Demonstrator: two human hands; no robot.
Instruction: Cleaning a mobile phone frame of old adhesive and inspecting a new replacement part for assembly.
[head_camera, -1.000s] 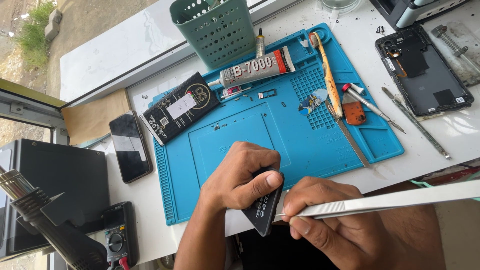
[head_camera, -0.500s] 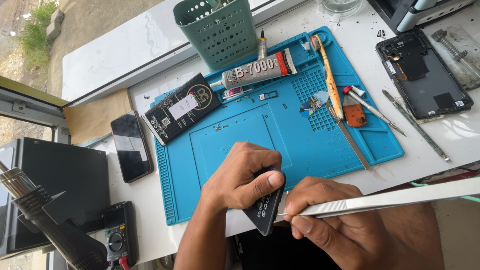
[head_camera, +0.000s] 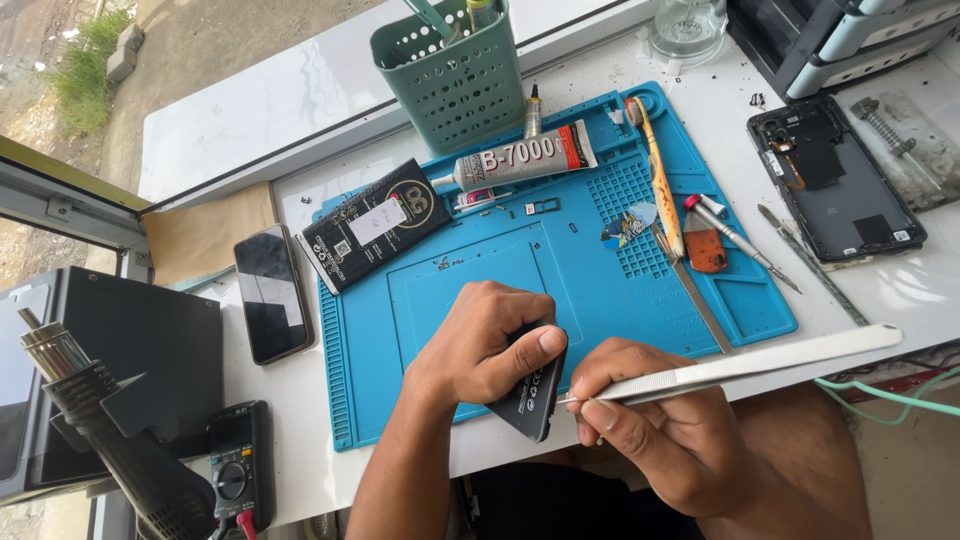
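Observation:
My left hand grips a flat black phone battery, tilted on its edge over the near rim of the blue work mat. In my right hand is a pair of silver tweezers. Their tips touch the battery's right edge, and the long body points off to the right. Both hands sit close together at the front of the white table.
On the mat lie a second black battery, a glue tube, a wooden-handled tool and small parts. A green basket stands behind. An opened phone lies at right, a dark phone at left, with a hot-air gun and multimeter.
Both hands hold nearly the same pose on the battery and tweezers. The view has shifted only slightly.

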